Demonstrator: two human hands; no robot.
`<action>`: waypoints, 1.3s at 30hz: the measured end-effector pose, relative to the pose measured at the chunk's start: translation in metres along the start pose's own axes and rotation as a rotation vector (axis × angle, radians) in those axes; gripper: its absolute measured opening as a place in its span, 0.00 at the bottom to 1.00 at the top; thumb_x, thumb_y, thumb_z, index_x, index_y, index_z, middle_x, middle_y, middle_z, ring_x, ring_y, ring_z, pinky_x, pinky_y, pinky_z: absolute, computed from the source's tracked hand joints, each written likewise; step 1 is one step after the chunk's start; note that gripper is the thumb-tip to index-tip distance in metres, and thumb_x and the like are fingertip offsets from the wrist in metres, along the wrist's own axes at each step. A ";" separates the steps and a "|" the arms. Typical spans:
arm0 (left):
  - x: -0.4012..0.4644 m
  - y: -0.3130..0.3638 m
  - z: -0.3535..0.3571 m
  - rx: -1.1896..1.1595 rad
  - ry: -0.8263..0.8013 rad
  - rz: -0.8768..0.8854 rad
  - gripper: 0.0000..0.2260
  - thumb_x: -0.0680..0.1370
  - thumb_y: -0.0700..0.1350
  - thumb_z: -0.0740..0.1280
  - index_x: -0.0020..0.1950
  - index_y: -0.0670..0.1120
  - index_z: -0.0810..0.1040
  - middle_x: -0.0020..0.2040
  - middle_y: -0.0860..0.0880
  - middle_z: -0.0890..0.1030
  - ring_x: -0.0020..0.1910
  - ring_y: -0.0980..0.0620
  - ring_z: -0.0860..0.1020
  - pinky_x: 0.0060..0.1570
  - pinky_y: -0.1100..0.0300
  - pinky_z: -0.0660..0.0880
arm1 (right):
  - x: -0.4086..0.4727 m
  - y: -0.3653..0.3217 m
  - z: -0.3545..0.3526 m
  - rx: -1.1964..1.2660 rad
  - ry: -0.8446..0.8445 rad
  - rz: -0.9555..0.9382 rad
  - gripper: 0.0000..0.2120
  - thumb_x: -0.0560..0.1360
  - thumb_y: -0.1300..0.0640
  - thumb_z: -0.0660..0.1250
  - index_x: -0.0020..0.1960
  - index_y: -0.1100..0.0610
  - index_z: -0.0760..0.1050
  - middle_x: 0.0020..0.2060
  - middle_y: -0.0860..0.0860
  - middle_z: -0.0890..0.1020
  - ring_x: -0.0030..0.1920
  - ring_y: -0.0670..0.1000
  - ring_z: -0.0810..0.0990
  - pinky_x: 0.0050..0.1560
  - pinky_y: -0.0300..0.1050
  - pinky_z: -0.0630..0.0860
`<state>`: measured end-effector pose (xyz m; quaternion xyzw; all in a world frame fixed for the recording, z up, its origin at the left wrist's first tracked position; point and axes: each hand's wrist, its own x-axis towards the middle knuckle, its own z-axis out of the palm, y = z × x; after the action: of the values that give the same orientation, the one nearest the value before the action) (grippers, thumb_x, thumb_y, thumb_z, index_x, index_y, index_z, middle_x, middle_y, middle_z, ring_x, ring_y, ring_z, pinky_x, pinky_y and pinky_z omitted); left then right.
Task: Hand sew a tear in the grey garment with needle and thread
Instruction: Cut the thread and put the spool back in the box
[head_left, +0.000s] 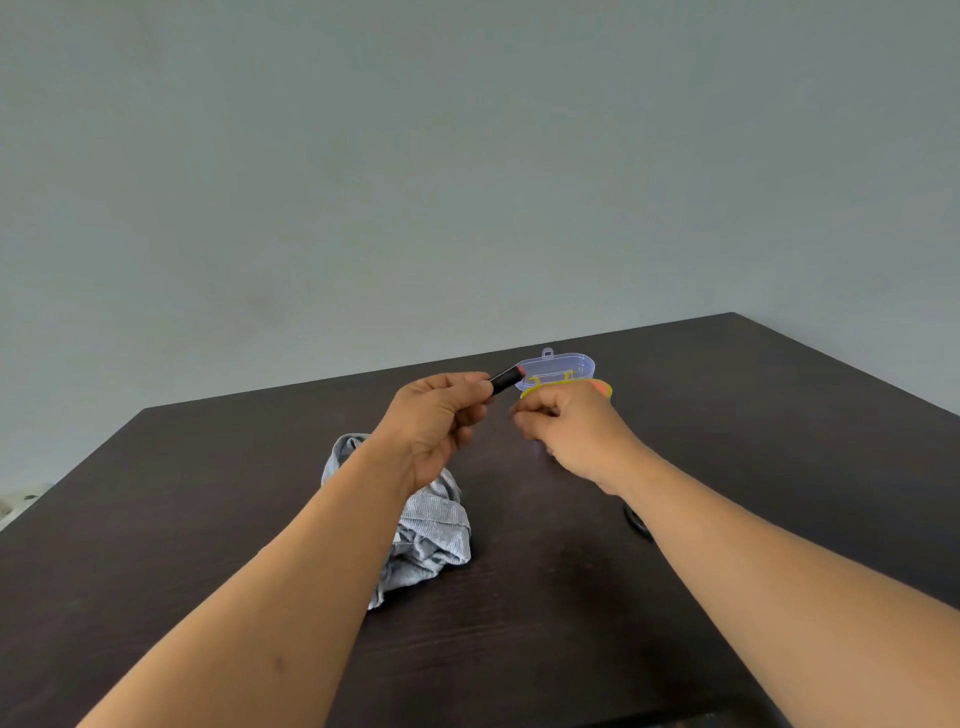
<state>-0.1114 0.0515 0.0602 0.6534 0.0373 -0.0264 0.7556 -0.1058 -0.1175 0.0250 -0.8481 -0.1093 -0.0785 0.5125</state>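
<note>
Left hand (439, 415) raised over the table, thumb and fingertips pinching a small black spool (505, 380) of thread by its near end. Right hand (569, 426) just beside it, fingers curled in with the tips pinched together; whether they hold a thread end or a needle cannot be told, too fine to see. Hands close but not touching. Dark table (727, 467) carries everything. Grey garment (431, 525) lies crumpled under the left forearm, near the person, untouched; its long axis runs roughly away from the person, and the tear is not visible. Beyond the hands, a clear plastic box (563, 366) stands with its lid up, yellow pieces showing inside, partly hidden by the right knuckles. A small dark item (636, 519) peeks out beside the right forearm, unidentifiable. The spool's long axis tilts up and to the right, with its reddish far end pointing toward the box. Judged stage: drawing off thread, sewing not yet begun. Risks: the light fingertip pinch could let the spool roll off; thread pulled at an angle may snag or tangle; a forearm could drag the garment and bury the tear.
</note>
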 end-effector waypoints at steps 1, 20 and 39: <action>0.001 -0.002 0.001 0.015 0.046 0.026 0.04 0.75 0.36 0.72 0.45 0.44 0.82 0.36 0.48 0.81 0.31 0.56 0.76 0.30 0.63 0.67 | -0.001 -0.004 0.003 -0.081 -0.031 -0.038 0.05 0.78 0.57 0.68 0.45 0.53 0.83 0.30 0.44 0.78 0.30 0.44 0.73 0.35 0.37 0.69; -0.011 0.006 -0.004 0.069 -0.154 0.076 0.10 0.75 0.32 0.69 0.40 0.46 0.82 0.32 0.49 0.79 0.33 0.55 0.75 0.32 0.63 0.67 | 0.023 -0.027 -0.025 -0.137 -0.124 -0.027 0.04 0.76 0.57 0.70 0.45 0.54 0.84 0.34 0.48 0.82 0.35 0.44 0.75 0.44 0.42 0.70; -0.010 0.005 -0.009 0.061 -0.160 0.030 0.07 0.75 0.35 0.71 0.42 0.46 0.82 0.34 0.49 0.80 0.32 0.56 0.76 0.33 0.62 0.68 | 0.019 -0.031 -0.023 0.064 -0.085 0.039 0.04 0.75 0.59 0.71 0.43 0.54 0.84 0.28 0.45 0.77 0.27 0.41 0.70 0.34 0.36 0.68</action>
<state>-0.1209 0.0607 0.0648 0.6724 -0.0340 -0.0683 0.7362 -0.0963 -0.1215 0.0670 -0.8359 -0.1171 -0.0290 0.5355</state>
